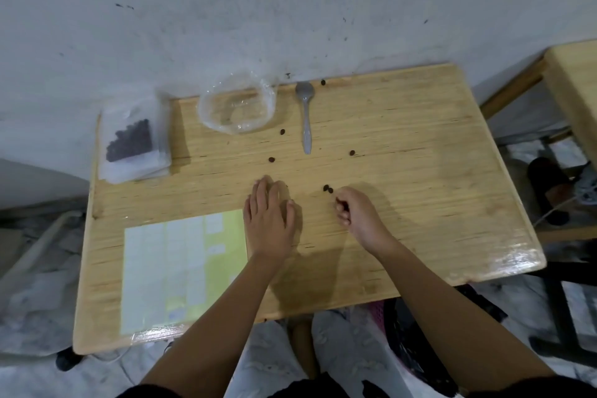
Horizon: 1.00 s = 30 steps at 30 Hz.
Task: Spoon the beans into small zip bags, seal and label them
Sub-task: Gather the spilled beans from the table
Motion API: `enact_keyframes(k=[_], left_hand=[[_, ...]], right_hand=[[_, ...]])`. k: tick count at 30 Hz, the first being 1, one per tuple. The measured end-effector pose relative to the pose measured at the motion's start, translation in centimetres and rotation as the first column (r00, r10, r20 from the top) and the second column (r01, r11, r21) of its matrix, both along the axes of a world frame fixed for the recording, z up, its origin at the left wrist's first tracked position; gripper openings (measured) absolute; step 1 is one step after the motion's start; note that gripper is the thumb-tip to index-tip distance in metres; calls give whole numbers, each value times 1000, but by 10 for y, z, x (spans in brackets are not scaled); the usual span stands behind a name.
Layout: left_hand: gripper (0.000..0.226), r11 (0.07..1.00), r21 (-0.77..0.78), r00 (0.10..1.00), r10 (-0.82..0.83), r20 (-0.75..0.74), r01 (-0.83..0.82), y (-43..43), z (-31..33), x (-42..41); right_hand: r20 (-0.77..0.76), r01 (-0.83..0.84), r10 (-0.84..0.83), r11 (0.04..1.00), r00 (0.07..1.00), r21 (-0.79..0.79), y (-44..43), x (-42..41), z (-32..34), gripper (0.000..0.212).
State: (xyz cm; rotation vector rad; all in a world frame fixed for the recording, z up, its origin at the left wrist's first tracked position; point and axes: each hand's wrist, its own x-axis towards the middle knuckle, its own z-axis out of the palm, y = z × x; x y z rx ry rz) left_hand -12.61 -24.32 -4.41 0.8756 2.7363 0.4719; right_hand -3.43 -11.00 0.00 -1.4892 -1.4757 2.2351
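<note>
Left hand [269,220] lies flat on the counter [420,178], grip spread with fingers straight. Right hand [355,213] grip is curled just beside two loose beans [328,189]; cannot tell whether it pinches one. Filled zip bag [132,142] sits at the far-left corner, spoon [306,116] at far centre.

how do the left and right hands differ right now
The left hand lies flat, fingers straight; the right hand is curled, apparently pinching a bean. The left hand is beside the label sheet; the right hand sits by two loose beans. Both rest on the table.
</note>
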Motion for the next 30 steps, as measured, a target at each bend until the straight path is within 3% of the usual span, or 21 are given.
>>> enact_keyframes(k=[3,5,7,10,12,14,16,24,30], left_hand=[[57,1000,-11,1000,20,-20,-20,2,0,2],[60,1000,-7,999,28,-38,-28,3,0,3],[58,999,4,998,38,-47,-38,4,-1,3],[56,998,12,998,55,-45,-54,5,1,4],[57,999,-3,998,51,-40,-51,5,2,4],[61,999,-37,999,31,-37,-32,6,1,3],[62,998,-63,999,11,-34,-13,6,0,2],[64,995,-96,1000,-4,-15,2,6,0,2],[65,997,-82,1000,1,-17,-2,6,0,2]], right_hand=[[-204,259,-352,890,914,-375,13,5,0,24],[-273,260,-408,855,871,-449,18,8,0,15],[-262,245,-381,868,887,-433,23,5,1,19],[-184,163,-216,951,959,-263,33,-5,2,27],[-84,-2,2,1000,996,0,40,-9,4,24],[77,-197,182,934,980,298,46,-10,6,13],[169,-309,260,830,951,463,48,-11,4,6],[221,-458,413,662,883,594,40,-16,0,14],[282,-532,461,612,841,585,43,-15,-3,9]])
